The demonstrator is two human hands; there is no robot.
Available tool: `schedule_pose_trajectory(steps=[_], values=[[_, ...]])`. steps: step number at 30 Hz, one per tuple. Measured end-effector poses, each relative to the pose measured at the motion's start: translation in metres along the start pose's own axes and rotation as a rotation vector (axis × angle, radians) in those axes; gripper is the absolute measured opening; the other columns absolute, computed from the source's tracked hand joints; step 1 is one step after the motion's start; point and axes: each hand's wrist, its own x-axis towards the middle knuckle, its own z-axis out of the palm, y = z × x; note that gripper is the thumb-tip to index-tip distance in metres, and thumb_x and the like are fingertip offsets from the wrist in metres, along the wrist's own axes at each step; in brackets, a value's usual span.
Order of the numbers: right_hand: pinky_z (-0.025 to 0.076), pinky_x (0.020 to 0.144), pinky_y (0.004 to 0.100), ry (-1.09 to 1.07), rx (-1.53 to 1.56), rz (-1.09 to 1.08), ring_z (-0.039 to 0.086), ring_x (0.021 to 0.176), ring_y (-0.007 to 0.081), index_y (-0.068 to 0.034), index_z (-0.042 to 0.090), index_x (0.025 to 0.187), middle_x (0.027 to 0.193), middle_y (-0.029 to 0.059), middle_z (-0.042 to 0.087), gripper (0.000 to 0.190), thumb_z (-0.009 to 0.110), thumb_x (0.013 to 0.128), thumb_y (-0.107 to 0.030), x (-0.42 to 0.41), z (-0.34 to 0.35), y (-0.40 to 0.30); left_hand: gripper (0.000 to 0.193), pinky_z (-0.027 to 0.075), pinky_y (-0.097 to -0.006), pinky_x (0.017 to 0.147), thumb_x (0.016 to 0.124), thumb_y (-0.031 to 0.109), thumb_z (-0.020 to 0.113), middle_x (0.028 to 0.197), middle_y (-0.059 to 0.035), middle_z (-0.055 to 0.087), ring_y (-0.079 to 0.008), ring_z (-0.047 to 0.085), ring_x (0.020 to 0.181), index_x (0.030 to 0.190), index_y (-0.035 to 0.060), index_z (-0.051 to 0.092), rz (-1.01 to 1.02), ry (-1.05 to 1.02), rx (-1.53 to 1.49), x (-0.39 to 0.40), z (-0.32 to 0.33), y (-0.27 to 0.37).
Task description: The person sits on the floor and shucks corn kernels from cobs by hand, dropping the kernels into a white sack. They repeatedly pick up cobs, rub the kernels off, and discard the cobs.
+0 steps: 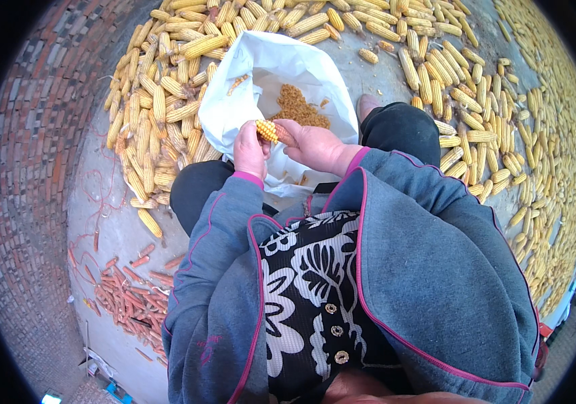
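Between my hands, over a white woven sack (pixel 222 108), is a corn cob (pixel 267 130). Yellow kernels cover its left end, and its right part is bare and reddish. My left hand (pixel 250 151) grips the kernel-covered end. My right hand (pixel 318 146) is closed around the bare part. The sack stands open between my knees, its rim folded outward, with a heap of loose corn kernels (pixel 298 108) inside. A few kernels cling to the sack's inner wall at the upper left.
Ears of corn (pixel 159 103) are piled at the left and along the top. More ears (pixel 480 136) spread across the right. Stripped reddish cobs (pixel 129 300) lie in a heap at the lower left, near a thin red cord (pixel 101 202). A brick surface (pixel 30 166) borders the concrete.
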Motion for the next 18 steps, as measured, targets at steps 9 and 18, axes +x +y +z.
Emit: schedule_pose_trajectory(steps=[9,18], values=[[0.051,0.084,0.0477,-0.025,-0.081,0.01,0.067,0.094,0.0378,-0.018,0.04,0.142,0.101,0.0198,0.069,0.057,0.058,0.088,-0.024,-0.0035,-0.0074,-0.004,0.027,0.03,-0.022,0.042,0.1,0.026,0.04,0.074,-0.0023,0.054,-0.0083,0.043,0.053,0.096,0.0052,0.057,-0.065,-0.054,-0.005,0.0019,-0.0038,0.0038],[0.051,0.083,0.0472,0.01,0.018,-0.011,0.067,0.093,0.0381,-0.017,0.041,0.141,0.101,0.0198,0.069,0.056,0.058,0.088,-0.024,-0.0003,-0.0019,0.0023,0.018,0.032,-0.0225,0.044,0.097,0.02,0.043,0.081,-0.0026,0.054,-0.0082,0.044,0.057,0.1,0.0064,0.055,-0.071,-0.146,-0.165,-0.0026,-0.0051,0.0067]])
